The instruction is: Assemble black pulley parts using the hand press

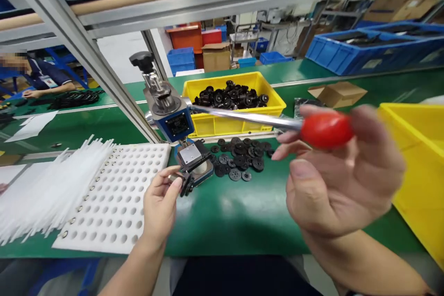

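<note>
My left hand pinches a small part with a metal cylinder and a dark black end, just in front of the press base. A blue hand press stands behind it, with a black knob on top and a metal block under its ram. My right hand, slightly blurred, curls loosely around the red knob of the press lever, thumb apart below. The lever points right, nearly level. Black toothed discs lie heaped right of the press.
Behind the discs, a yellow bin holds black parts. A white foam tray with rows of holes and white sticks lie left. Another yellow bin stands right. A metal frame crosses above; a co-worker sits far left.
</note>
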A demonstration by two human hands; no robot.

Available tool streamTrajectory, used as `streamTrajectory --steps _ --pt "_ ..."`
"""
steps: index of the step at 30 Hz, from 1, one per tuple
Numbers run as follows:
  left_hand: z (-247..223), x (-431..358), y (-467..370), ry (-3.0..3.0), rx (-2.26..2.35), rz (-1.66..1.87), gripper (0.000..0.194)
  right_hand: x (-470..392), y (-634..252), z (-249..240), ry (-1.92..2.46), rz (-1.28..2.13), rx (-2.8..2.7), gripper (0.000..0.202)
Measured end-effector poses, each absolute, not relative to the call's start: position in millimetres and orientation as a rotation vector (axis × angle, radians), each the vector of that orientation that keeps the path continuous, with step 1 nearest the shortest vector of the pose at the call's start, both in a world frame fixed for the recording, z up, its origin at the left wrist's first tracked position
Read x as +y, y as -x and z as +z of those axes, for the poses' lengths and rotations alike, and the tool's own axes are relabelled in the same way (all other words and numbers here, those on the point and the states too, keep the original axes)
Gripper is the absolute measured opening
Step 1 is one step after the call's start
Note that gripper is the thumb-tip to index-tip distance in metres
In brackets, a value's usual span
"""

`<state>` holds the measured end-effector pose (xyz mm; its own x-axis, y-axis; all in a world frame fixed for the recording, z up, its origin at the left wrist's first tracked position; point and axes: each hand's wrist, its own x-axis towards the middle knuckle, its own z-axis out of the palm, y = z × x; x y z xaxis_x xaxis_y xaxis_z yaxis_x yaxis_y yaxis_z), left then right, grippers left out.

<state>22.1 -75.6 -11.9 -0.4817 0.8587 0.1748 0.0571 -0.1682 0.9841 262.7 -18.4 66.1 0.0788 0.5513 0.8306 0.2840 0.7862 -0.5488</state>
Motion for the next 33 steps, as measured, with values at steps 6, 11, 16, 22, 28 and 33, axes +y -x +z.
streamTrajectory --steps 6,11,16,22,28,33 --pt "-57 -98 -39 -0.378 0.93 1.384 0.028 -26 -235 1 0.55 0.6 -1.98 0.065" --pt "-87 -106 -57 -0.208 0.861 1.227 0.022 -37 -219 -63 0.626 0.737 -2.189 0.074" --pt "-100 -108 -71 -0.234 0.9 1.091 0.03 -38 -220 -81 0.727 0.765 -2.157 0.065" --pt "-124 -103 -67 -0.537 1.117 1.034 0.034 -33 -224 -98 0.874 0.981 -2.202 0.054" --pt "-171 -107 -54 -1.128 1.591 1.131 0.038 18 -238 -99 1.233 0.979 -2.223 0.042" --pt "-183 -110 -54 -1.328 1.662 1.112 0.033 127 -230 -33 1.356 0.587 -2.019 0.044"
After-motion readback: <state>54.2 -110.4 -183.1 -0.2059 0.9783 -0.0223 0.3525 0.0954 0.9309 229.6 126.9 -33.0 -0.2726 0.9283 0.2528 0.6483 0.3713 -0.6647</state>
